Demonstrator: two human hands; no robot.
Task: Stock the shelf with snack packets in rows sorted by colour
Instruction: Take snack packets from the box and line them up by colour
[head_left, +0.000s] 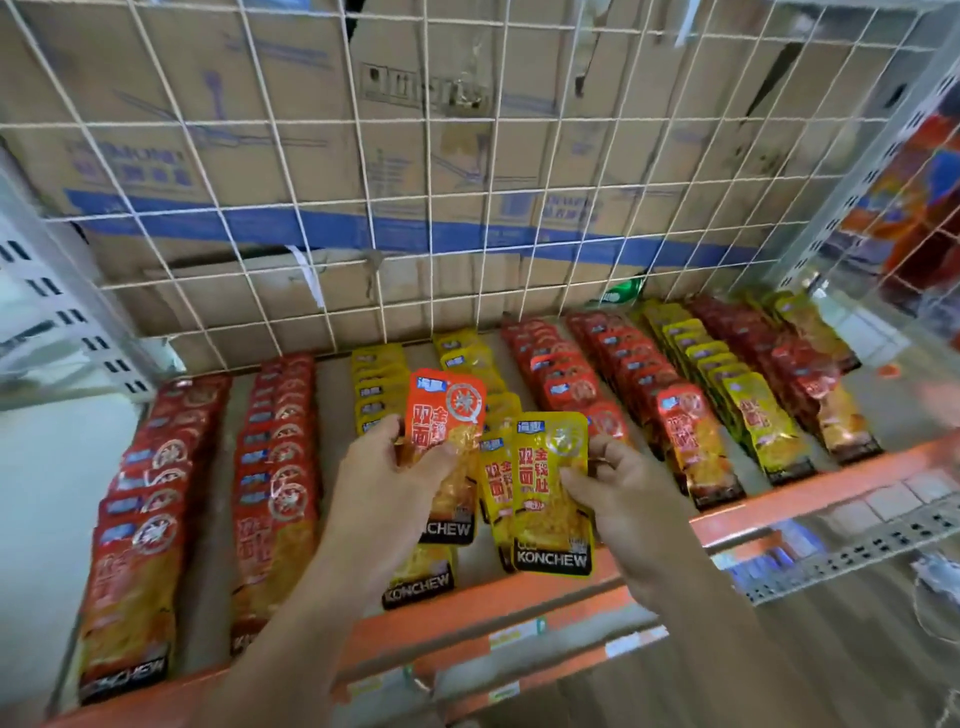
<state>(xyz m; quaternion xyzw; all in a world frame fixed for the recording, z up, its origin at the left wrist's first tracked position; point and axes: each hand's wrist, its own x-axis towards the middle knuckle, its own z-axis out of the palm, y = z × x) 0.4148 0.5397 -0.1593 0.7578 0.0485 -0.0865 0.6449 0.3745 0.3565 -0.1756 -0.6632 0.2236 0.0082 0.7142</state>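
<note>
Left hand (387, 467) pinches red packet (445, 410); right hand (621, 491) pinches yellow packet (550, 483), perhaps two. Both over shelf (519, 592) centre, long axis pointing back. Yellow row (376, 384) directly below; red row (275, 457) left, nearer left hand.

Bright even light; glare on red packets (566, 384); edges warped, perhaps blurred
</note>
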